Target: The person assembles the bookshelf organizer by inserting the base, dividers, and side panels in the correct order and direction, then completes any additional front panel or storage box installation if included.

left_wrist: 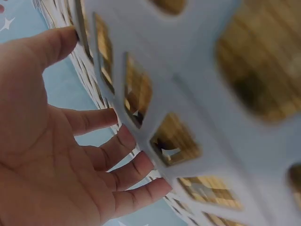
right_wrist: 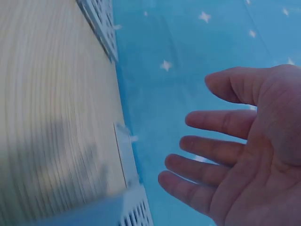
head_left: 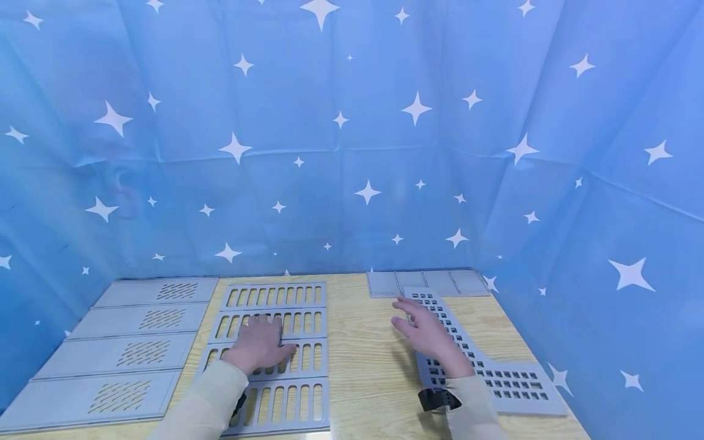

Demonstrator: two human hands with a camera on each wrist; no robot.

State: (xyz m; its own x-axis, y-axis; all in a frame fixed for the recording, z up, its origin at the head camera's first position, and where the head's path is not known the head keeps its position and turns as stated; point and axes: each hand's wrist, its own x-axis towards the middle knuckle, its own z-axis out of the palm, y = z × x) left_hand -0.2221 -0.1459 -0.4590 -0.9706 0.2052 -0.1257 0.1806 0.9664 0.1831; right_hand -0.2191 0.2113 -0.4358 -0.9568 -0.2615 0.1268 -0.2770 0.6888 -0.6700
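Observation:
My left hand (head_left: 257,343) rests its fingertips on a grey slotted panel (head_left: 320,357), one of several laid edge to edge in a column on the table. In the left wrist view, the fingers (left_wrist: 134,197) are spread and touch the slotted surface, through which wood shows. My right hand (head_left: 431,335) hovers with loosely extended fingers near a grey L-shaped panel (head_left: 517,366) full of small square holes. From the right wrist view, nothing lies in its palm or between the fingers (right_wrist: 207,176).
Several plain grey panels (head_left: 60,357) with slanted slots line the table's left side. A row of small grey panels (head_left: 437,282) lies along the back edge. Bare wood (head_left: 360,348) shows between the hands. A blue star-patterned curtain (head_left: 341,171) encloses the table (head_left: 360,403).

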